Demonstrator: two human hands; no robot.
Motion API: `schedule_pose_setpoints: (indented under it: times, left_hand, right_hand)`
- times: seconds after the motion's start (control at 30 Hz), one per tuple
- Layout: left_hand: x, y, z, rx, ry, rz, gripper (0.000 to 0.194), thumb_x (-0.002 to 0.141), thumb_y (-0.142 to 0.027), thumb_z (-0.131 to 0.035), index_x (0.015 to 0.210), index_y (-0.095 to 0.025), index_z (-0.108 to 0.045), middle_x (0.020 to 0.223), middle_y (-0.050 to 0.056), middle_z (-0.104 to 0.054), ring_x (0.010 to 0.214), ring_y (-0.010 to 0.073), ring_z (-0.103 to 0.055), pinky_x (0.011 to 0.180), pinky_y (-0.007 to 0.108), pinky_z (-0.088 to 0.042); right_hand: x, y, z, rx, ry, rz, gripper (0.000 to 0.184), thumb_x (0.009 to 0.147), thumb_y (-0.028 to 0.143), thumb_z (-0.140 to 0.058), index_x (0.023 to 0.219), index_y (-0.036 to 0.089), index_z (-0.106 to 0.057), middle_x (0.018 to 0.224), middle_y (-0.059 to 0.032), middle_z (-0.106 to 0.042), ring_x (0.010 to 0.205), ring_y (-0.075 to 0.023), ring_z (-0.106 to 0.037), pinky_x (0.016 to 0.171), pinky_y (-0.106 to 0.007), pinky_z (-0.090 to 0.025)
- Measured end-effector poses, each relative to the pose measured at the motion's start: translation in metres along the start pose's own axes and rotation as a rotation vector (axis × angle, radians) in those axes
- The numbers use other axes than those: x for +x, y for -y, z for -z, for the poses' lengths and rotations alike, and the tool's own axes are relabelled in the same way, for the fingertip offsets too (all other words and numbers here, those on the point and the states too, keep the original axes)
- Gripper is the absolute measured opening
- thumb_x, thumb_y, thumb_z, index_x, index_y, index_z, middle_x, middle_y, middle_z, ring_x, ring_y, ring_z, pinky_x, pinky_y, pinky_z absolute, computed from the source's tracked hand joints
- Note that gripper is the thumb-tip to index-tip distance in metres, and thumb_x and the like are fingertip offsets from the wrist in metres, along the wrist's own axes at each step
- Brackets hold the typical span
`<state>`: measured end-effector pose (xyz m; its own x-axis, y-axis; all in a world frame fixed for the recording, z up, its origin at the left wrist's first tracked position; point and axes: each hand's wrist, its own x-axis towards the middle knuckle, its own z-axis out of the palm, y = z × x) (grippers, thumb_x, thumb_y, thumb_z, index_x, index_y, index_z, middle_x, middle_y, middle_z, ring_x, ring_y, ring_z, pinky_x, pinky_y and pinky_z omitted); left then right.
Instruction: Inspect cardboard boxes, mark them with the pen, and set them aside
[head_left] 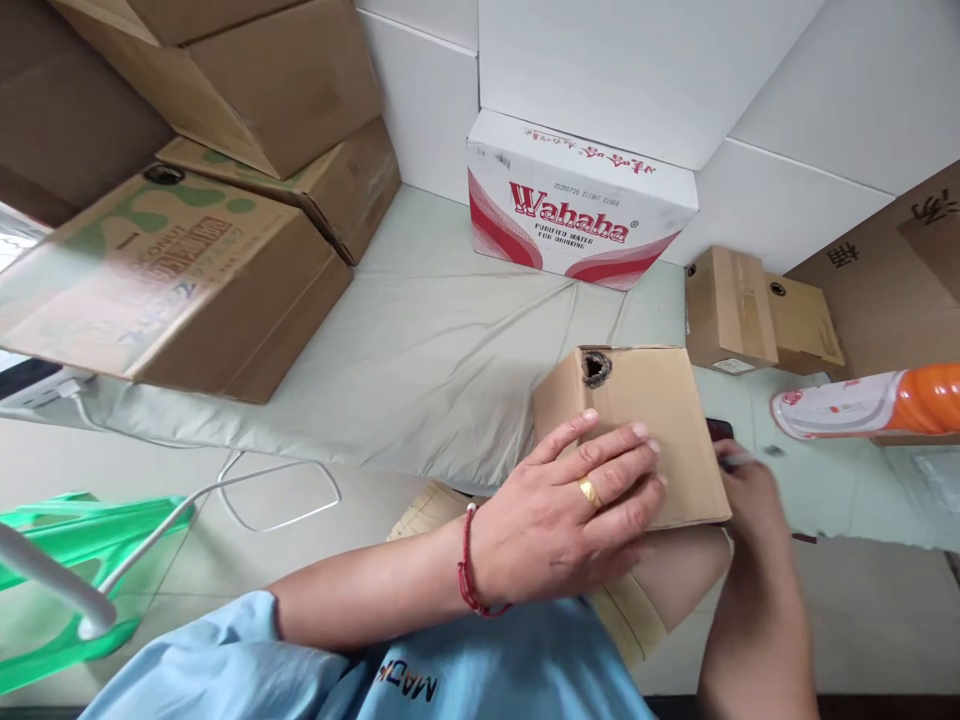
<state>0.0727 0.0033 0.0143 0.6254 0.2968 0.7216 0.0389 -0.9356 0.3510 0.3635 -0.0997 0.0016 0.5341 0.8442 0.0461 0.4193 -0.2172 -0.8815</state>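
A small brown cardboard box [660,400] with a round torn hole near its top edge rests on my lap at the edge of a pale sheet. My left hand [570,515] lies flat on top of the box, fingers stretched out, a gold ring on one finger and a red cord at the wrist. My right hand [750,500] is at the box's right side, blurred by motion, its fingers pinched on a thin dark object that I cannot name. A dark item peeks out just behind the box's right edge.
A white and red Wahaha water carton [577,205] stands against the white wall. Large cardboard boxes [172,270] stack at the left. Two small brown boxes [757,310] sit at the right, beside an orange and white tube [870,400]. A green plastic stool [67,570] and white cables [277,495] are on the floor.
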Motion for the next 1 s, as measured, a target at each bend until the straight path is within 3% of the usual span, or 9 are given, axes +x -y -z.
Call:
schedule_pose_setpoints:
  times: [0.07,0.13,0.23,0.37,0.47,0.53,0.63,0.77,1.0]
  left_hand:
    - [-0.002,0.01,-0.013,0.023,-0.078,-0.054,0.029,0.105,-0.034,-0.068,0.128,-0.017,-0.071,0.137,0.01,-0.081,0.137,0.0231,-0.071,0.139,0.039,-0.029]
    - [-0.006,0.02,-0.025,0.041,-0.172,-0.129,0.026,0.102,-0.039,-0.068,0.122,-0.023,-0.072,0.136,0.008,-0.082,0.131,0.0236,-0.074,0.129,0.039,-0.042]
    - [-0.011,0.027,-0.036,0.043,-0.227,-0.16,0.027,0.099,-0.046,-0.07,0.119,-0.028,-0.071,0.139,0.007,-0.081,0.131,0.0253,-0.074,0.117,0.04,-0.05]
    - [-0.008,0.025,-0.034,0.023,-0.226,-0.153,0.028,0.098,-0.045,-0.074,0.117,-0.024,-0.072,0.134,0.009,-0.083,0.126,0.0259,-0.075,0.114,0.04,-0.049]
    - [-0.006,0.026,-0.026,0.01,-0.234,-0.135,0.035,0.102,-0.051,-0.07,0.115,-0.018,-0.073,0.123,0.013,-0.085,0.119,0.0263,-0.075,0.111,0.04,-0.052]
    - [-0.009,0.029,-0.023,-0.008,-0.241,-0.127,0.045,0.105,-0.058,-0.065,0.117,-0.015,-0.073,0.12,0.015,-0.085,0.117,0.027,-0.076,0.108,0.04,-0.054]
    - [-0.017,0.037,-0.025,-0.017,-0.24,-0.128,0.054,0.102,-0.066,-0.066,0.122,-0.017,-0.073,0.131,0.018,-0.082,0.127,0.0301,-0.074,0.113,0.041,-0.052]
    - [-0.028,0.043,-0.033,-0.01,-0.26,-0.117,0.056,0.097,-0.068,-0.069,0.128,-0.021,-0.07,0.139,0.016,-0.079,0.138,0.0319,-0.069,0.133,0.052,-0.034]
    - [-0.03,0.041,-0.038,0.008,-0.268,-0.087,0.053,0.104,-0.065,-0.057,0.129,-0.02,-0.068,0.135,0.016,-0.082,0.136,0.03,-0.069,0.132,0.055,-0.033]
  right_hand:
    - [0.005,0.013,0.018,0.084,-0.121,-0.01,0.031,0.096,0.041,-0.085,0.078,0.022,-0.067,0.069,0.0025,-0.058,0.054,-0.0109,-0.053,0.046,-0.024,-0.04]
    - [0.01,0.042,0.025,0.281,-0.241,-0.016,0.034,0.083,0.034,-0.093,0.069,0.025,-0.064,0.062,0.0023,-0.05,0.048,-0.0104,-0.044,0.043,-0.029,-0.024]
    - [0.016,0.101,0.007,0.483,-0.207,0.06,0.02,0.074,0.03,-0.096,0.077,0.024,-0.077,0.068,-0.0031,-0.06,0.056,-0.0139,-0.056,0.045,-0.03,-0.025]
    - [0.027,0.155,-0.047,0.298,0.189,0.188,0.011,0.084,0.025,-0.089,0.091,0.025,-0.081,0.074,-0.001,-0.072,0.061,-0.0129,-0.062,0.052,-0.026,-0.042]
    - [0.039,0.16,-0.077,0.156,0.374,0.267,0.005,0.088,0.022,-0.079,0.084,0.022,-0.076,0.071,0.0018,-0.068,0.06,-0.0113,-0.057,0.054,-0.024,-0.043]
    - [0.044,0.154,-0.085,0.185,0.367,0.248,0.009,0.088,0.02,-0.072,0.079,0.021,-0.072,0.064,0.0031,-0.061,0.056,-0.0106,-0.05,0.051,-0.024,-0.038]
    - [0.042,0.142,-0.084,0.228,0.281,0.238,0.012,0.089,0.019,-0.069,0.078,0.022,-0.069,0.06,0.0038,-0.056,0.055,-0.0112,-0.047,0.05,-0.025,-0.035]
    - [0.034,0.14,-0.079,0.098,0.229,0.295,0.012,0.09,0.019,-0.07,0.079,0.022,-0.069,0.061,0.0037,-0.058,0.057,-0.0118,-0.048,0.052,-0.025,-0.036]
    - [0.036,0.149,-0.081,0.018,0.357,0.299,0.011,0.094,0.021,-0.07,0.083,0.022,-0.071,0.067,0.004,-0.063,0.058,-0.0104,-0.052,0.056,-0.024,-0.041]
